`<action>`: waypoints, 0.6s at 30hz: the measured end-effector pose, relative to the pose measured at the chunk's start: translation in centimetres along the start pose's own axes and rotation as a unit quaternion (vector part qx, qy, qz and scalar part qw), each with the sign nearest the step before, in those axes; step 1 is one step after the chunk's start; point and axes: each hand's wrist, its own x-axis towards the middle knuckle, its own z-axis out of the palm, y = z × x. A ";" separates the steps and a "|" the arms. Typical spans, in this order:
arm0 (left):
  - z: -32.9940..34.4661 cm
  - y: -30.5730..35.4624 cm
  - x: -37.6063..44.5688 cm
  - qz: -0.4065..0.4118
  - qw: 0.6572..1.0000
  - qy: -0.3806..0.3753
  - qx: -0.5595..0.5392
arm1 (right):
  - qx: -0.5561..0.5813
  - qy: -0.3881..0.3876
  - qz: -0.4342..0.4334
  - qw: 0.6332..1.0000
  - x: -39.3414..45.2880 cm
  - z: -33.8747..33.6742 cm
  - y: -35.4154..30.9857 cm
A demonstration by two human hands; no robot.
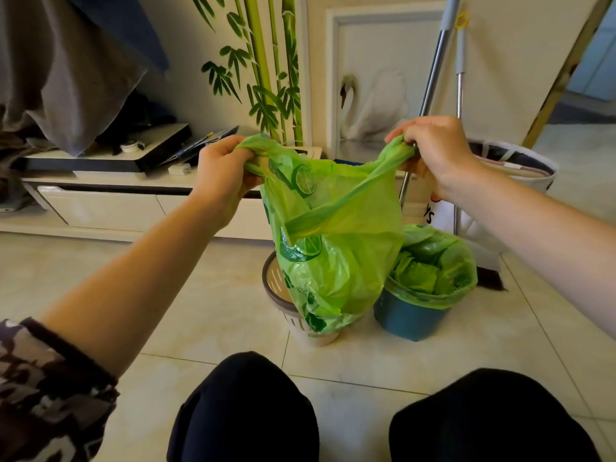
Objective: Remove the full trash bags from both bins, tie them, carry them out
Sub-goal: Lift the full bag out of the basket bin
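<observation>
From the head view, our left hand [224, 176] clenches one handle of the green bag [333, 248] and our right hand [433, 150] clenches the other, pulling them apart. The bag hangs lifted over the pale bin [283, 305]. Beside it, the blue bin [406, 320] holds a second bag [433, 261].
</observation>
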 end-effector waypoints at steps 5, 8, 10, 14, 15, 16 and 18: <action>0.8 -1.4 -1.2 -0.044 0.999 -0.022 0.014 | -0.078 -0.035 0.003 0.996 -1.5 -0.5 0.9; 0.7 -3.7 -2.2 -0.072 0.995 -0.024 0.059 | -0.163 -0.103 0.009 0.981 -1.8 -0.7 2.2; 0.4 -5.0 -2.8 -0.098 0.991 -0.032 0.081 | -0.198 -0.142 0.032 0.969 -2.0 -0.3 3.0; 0.3 -6.6 -3.2 -0.135 0.982 -0.077 0.104 | -0.236 -0.222 0.075 0.943 -2.1 0.9 4.1; 0.2 -7.2 -3.2 -0.150 0.980 -0.084 0.106 | -0.249 -0.235 0.086 0.936 -2.1 1.2 4.6; 0.2 -7.8 -3.1 -0.165 0.977 -0.089 0.106 | -0.263 -0.244 0.093 0.929 -2.1 1.4 5.2; -0.1 -9.3 -2.9 -0.190 0.971 -0.096 0.110 | -0.283 -0.246 0.118 0.919 -2.4 1.8 6.8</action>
